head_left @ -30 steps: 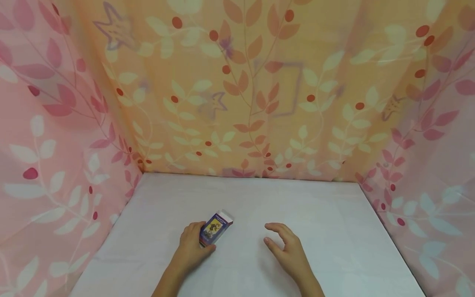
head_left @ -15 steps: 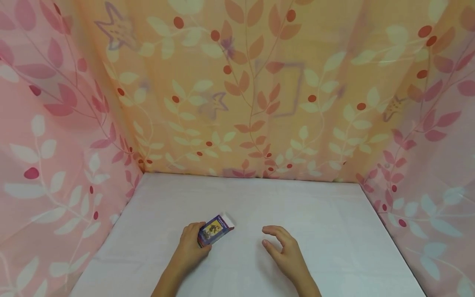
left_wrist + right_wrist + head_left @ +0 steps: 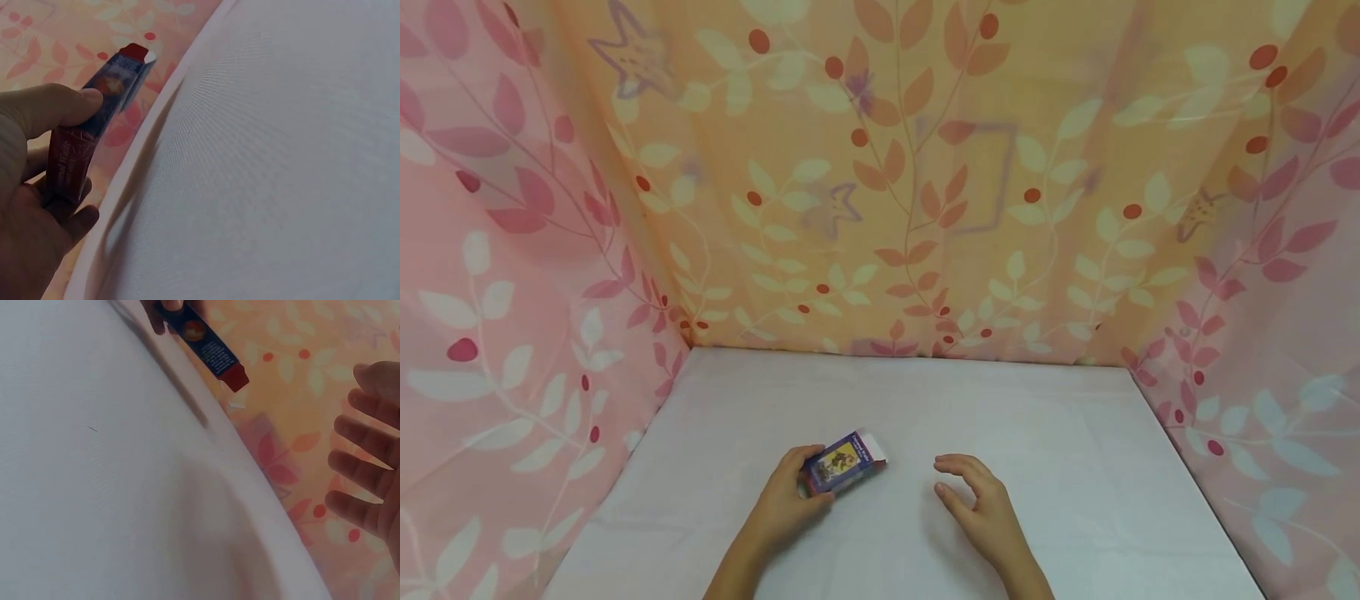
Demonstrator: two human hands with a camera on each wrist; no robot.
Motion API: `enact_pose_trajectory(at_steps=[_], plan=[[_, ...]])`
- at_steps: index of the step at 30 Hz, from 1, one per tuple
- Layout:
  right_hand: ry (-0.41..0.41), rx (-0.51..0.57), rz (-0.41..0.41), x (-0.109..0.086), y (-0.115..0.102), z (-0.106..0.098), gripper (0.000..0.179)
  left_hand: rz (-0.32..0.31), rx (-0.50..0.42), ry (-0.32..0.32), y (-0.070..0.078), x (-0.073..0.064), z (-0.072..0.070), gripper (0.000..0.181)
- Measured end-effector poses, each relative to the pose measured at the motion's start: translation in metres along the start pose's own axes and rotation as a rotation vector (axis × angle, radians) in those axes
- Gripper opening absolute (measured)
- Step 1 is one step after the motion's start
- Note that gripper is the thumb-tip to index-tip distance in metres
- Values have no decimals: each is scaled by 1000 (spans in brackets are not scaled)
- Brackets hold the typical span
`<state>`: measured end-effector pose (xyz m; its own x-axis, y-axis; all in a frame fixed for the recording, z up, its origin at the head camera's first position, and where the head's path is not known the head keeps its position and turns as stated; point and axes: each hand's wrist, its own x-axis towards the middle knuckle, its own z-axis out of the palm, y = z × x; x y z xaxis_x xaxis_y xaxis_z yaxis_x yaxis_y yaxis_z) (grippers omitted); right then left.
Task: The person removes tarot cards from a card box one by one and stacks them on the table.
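My left hand (image 3: 784, 500) holds a small blue and red tarot card box (image 3: 844, 463) between thumb and fingers, a yellow picture facing up. Its far end points right and away, with a white flap standing out there. In the left wrist view the thumb lies along the narrow side of the box (image 3: 107, 87), and a red tab juts from its end. My right hand (image 3: 987, 507) hovers right of the box, apart from it, fingers loosely bent around nothing. The right wrist view shows those fingers (image 3: 365, 472) spread, with the box's red tab (image 3: 235, 377) off to the side.
A white cloth-covered table (image 3: 1037, 425) lies beneath both hands, their shadows falling on it. Patterned curtains enclose it: yellow-orange at the back (image 3: 970, 275), pink on the left (image 3: 535, 308) and on the right (image 3: 1300, 333).
The left hand has turned the box so its far end swings clockwise and shifts a little to the right. The right hand stays nearly in place.
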<state>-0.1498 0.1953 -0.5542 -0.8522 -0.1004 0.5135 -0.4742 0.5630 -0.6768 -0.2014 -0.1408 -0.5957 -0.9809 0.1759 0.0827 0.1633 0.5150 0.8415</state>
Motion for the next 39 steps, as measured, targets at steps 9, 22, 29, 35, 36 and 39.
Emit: enact_pose_trajectory(at_steps=[9,22,29,35,36,39], plan=[[-7,21,-33,2,-3,-5,35,107,-2,-53,5,0,-5,80],[10,50,-89,9,-11,-16,30,152,-69,-146,37,-2,-22,81],[-6,52,-120,21,-18,-19,25,197,-46,-189,52,2,-25,82],[-23,83,-103,30,-23,-13,22,225,-100,-234,54,1,-22,79],[-25,87,-100,31,-23,-11,21,234,-108,-241,54,1,-22,79],[-35,74,-85,31,-23,-6,19,267,-122,-249,53,0,-19,78]])
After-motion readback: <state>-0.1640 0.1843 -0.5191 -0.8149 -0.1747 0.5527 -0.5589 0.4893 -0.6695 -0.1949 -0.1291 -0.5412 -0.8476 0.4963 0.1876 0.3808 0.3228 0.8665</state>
